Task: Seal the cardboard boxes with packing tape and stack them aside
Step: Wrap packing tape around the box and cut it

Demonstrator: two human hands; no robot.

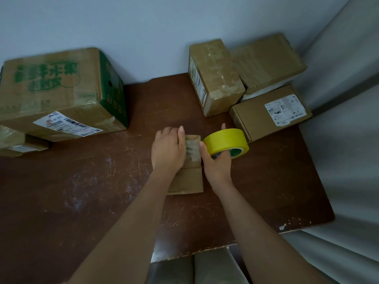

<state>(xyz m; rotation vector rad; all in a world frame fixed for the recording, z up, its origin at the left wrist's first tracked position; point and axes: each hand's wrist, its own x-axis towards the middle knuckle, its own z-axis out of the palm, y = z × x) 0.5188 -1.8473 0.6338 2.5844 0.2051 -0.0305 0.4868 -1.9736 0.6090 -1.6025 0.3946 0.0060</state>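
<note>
l hand [168, 149] flat, fingers straight, pressing small box [189, 177]; r hand [215, 160] curled gripping yellow tape roll [225, 141], fingertips prob. inside core.

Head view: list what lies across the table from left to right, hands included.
Large green-printed cardboard box → left hand pressing on the small cardboard box → right hand gripping the yellow tape roll → flat labelled cardboard box.

Dim, bluish, even light; soft shadows only; slight overall blur; wide-angle bowing at edges; faint sheen on the bench [102, 181].
</note>
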